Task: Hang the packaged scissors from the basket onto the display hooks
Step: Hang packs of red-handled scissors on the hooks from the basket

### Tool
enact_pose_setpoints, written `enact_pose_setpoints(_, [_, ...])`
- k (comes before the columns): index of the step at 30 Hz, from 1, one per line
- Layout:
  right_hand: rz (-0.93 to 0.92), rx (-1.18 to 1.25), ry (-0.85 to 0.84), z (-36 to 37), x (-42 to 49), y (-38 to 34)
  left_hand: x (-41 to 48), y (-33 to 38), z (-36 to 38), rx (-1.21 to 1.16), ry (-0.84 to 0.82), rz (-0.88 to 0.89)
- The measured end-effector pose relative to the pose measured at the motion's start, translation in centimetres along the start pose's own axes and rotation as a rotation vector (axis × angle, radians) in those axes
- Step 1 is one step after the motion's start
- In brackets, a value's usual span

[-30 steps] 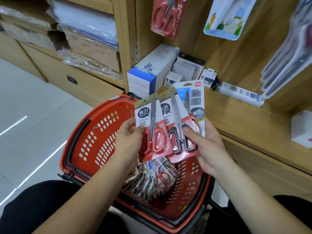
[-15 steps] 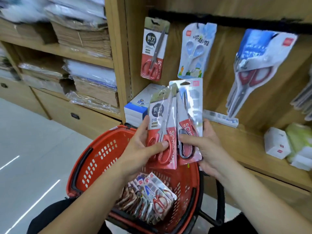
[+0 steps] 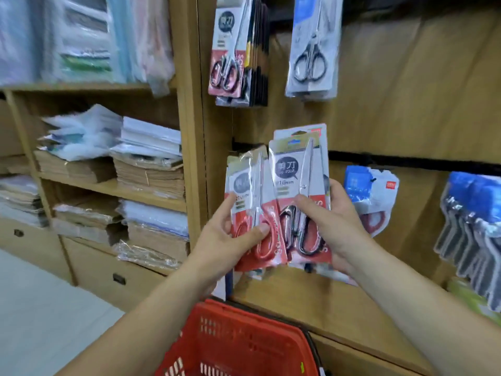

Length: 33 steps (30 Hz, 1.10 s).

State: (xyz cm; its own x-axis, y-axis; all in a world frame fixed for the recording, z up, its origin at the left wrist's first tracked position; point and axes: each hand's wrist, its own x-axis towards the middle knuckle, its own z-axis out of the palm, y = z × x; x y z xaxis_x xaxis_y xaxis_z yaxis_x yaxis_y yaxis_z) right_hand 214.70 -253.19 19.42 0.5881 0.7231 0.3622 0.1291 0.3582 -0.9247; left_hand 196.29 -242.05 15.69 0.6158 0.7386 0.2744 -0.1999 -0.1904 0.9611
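Head view. My left hand (image 3: 230, 237) gripped one red-handled pack (image 3: 253, 210) of scissors. Thumb pressed across the front over the handle loops, fingers curled behind the card's left edge. Pack near upright, tilted a little left.

My right hand (image 3: 336, 226) gripped a black-handled pack (image 3: 299, 196). Thumb on the front just above the handles, fingers wrapped round the right edge. A rear pack (image 3: 314, 130) sat behind it in the same grip, only its top strip showing. Could not tell whether more lay behind that.

The two front packs stood side by side with inner edges meeting; which lay in front, unclear. Both were held up before the wooden back panel (image 3: 406, 90), above the ledge (image 3: 325, 308), on no hook.

Red basket (image 3: 244, 340) at the bottom edge, between my forearms. Only a perforated wall and rim in frame, contents out of view.

On the panel, upper left, a thick bunch of hung packs (image 3: 230, 50) with the same grey-and-red card. Beside it a blue-card pack (image 3: 311, 50) with black handles. A black display rail (image 3: 406, 162) ran across behind my right hand. Blue-topped packs (image 3: 371, 191) hung below it, with more packs (image 3: 471, 218) at far right. Hooks themselves hidden by the cards.

To the left, open shelves (image 3: 113, 187) held stacked paper and wrapped bundles, blurred.
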Motion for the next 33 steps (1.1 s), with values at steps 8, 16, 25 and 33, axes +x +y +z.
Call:
enact_pose_setpoints(8, [-0.094, 0.041, -0.030, -0.3, 8.0, -6.8, 5.7, 5.7, -1.5, 0.188, 0.002, 0.250])
enact_pose_setpoints(16, [-0.217, -0.076, -0.092, 4.1, 14.7, -12.0, 12.1, 12.3, -2.1, 0.294, 0.077, 0.427])
enact_pose_setpoints(25, [-0.244, -0.042, -0.061, 5.1, 17.0, -11.0, 14.4, 12.3, -3.5, 0.308, 0.108, 0.439])
enact_pose_setpoints(33, [-0.330, -0.059, 0.034, 5.9, 20.6, -12.8, 18.6, 14.8, -4.3, 0.375, 0.166, 0.433])
